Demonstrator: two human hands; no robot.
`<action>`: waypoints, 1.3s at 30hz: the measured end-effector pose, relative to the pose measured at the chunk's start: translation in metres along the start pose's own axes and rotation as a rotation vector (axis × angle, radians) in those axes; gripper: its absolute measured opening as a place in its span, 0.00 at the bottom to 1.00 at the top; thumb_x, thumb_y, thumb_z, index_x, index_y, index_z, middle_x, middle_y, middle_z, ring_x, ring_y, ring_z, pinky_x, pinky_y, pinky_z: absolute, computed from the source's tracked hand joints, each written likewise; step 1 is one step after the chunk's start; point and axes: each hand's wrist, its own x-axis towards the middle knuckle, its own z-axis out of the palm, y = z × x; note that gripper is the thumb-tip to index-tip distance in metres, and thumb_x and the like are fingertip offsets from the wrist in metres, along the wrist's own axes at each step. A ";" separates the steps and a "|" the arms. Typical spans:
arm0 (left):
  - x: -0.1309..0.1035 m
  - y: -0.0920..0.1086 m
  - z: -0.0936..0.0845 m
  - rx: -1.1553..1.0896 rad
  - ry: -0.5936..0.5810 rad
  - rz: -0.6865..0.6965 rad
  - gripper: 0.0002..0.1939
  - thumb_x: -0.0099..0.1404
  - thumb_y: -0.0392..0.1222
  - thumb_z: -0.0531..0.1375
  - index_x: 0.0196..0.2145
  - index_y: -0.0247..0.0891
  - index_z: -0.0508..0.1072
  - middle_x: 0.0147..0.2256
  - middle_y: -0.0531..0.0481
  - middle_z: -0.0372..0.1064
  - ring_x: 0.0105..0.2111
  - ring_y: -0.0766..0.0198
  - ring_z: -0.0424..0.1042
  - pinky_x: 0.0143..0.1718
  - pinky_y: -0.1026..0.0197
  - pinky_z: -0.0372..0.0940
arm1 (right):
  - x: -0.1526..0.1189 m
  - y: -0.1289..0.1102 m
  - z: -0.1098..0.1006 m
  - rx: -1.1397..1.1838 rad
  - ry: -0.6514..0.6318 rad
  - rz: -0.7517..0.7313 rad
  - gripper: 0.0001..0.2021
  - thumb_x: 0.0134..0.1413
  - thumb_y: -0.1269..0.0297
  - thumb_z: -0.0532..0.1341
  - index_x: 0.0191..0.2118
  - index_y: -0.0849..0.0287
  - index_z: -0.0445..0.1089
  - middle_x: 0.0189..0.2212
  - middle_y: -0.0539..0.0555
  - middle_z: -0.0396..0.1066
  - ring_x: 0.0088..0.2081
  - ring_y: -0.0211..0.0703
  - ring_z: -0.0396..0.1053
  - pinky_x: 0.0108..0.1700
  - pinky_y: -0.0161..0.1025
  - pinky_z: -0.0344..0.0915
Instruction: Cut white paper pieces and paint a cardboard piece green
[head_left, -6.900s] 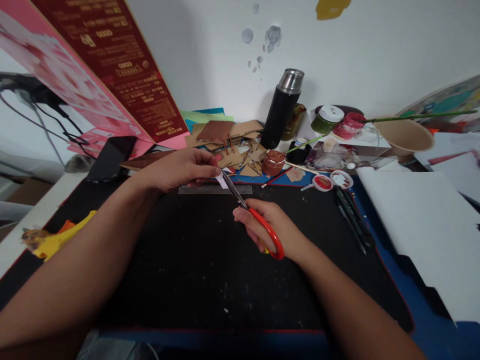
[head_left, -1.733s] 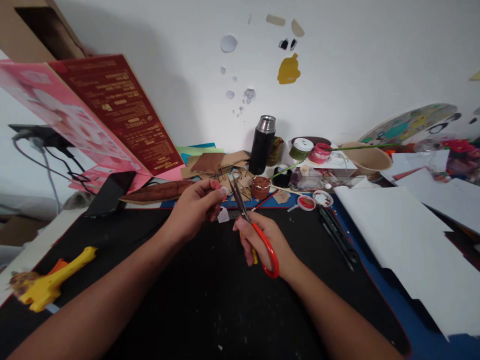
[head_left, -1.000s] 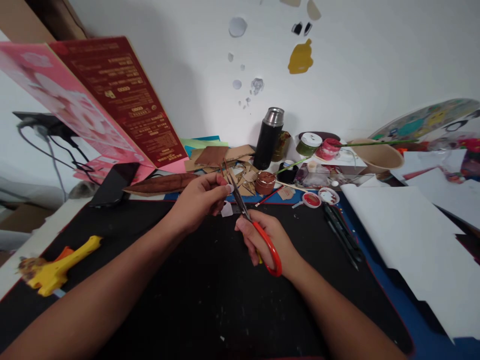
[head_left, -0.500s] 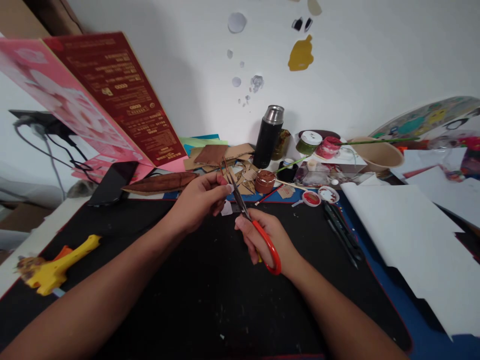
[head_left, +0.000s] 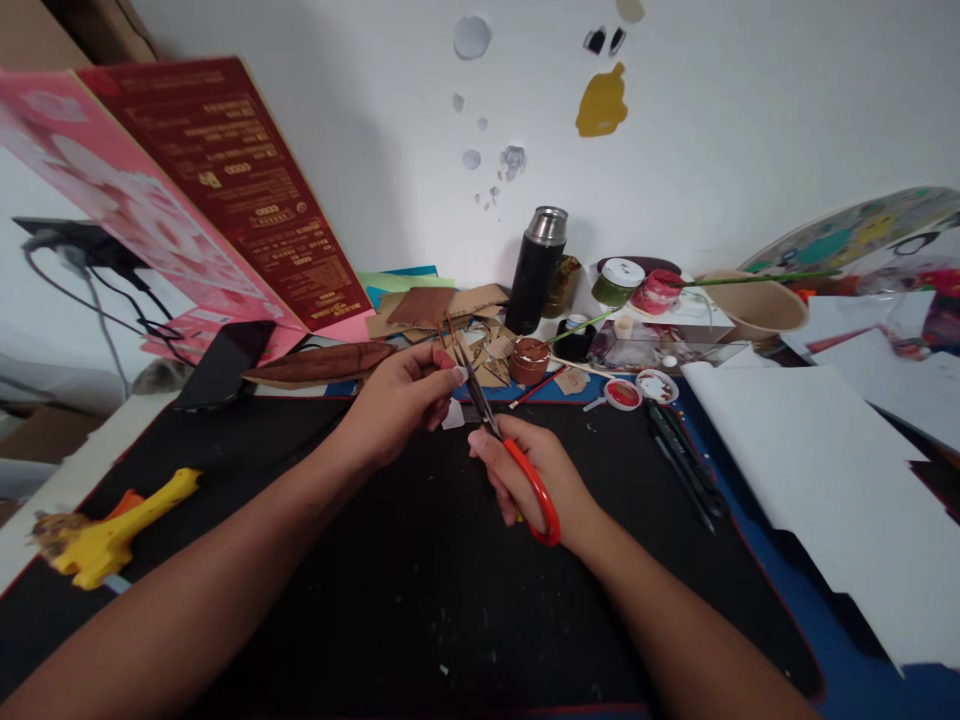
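Note:
My right hand (head_left: 536,470) grips a pair of scissors (head_left: 534,485) by the red handle, the blades pointing up and away from me. Close beside the blades, my left hand (head_left: 409,392) is closed in a pinch, thumb against fingers. Whatever it pinches is too small or hidden to name; something thin and brownish shows near the scissor tips. Behind the hands lie cardboard scraps (head_left: 491,350) and a brown piece of card (head_left: 421,307). A long brown leaf-shaped piece (head_left: 319,367) lies behind my left wrist. A jar of brown paint (head_left: 529,361) stands beyond the scissors.
A black mat (head_left: 420,600) covers the desk. The yellow glue gun (head_left: 124,525) lies left, near a black phone (head_left: 226,362). At the back stand a black thermos (head_left: 536,270) and paint jars (head_left: 621,281). Black cutters (head_left: 686,460) and white paper (head_left: 817,480) lie right.
Both hands and the scissors hold almost the same position. The view has shifted very slightly; nothing has been taken up or let go.

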 end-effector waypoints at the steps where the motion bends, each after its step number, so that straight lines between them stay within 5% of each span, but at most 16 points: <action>1: 0.000 0.000 0.000 0.002 0.003 0.003 0.14 0.57 0.44 0.72 0.28 0.42 0.68 0.17 0.60 0.61 0.14 0.72 0.58 0.16 0.66 0.49 | 0.000 0.001 0.000 -0.001 0.003 0.002 0.21 0.70 0.42 0.63 0.34 0.54 0.67 0.15 0.40 0.61 0.12 0.34 0.63 0.14 0.30 0.57; 24: 0.001 -0.003 0.002 -0.087 0.025 0.013 0.14 0.61 0.43 0.70 0.29 0.41 0.67 0.18 0.62 0.61 0.13 0.73 0.57 0.15 0.68 0.51 | 0.002 0.004 0.000 -0.024 0.009 0.031 0.20 0.69 0.43 0.64 0.35 0.55 0.67 0.14 0.41 0.62 0.12 0.35 0.63 0.15 0.29 0.56; 39: -0.004 -0.008 0.006 0.050 -0.072 0.014 0.14 0.63 0.45 0.71 0.31 0.40 0.69 0.20 0.61 0.63 0.15 0.73 0.60 0.17 0.68 0.52 | 0.004 0.010 0.001 0.040 0.017 0.007 0.22 0.71 0.40 0.59 0.40 0.56 0.70 0.16 0.41 0.65 0.13 0.35 0.64 0.15 0.29 0.60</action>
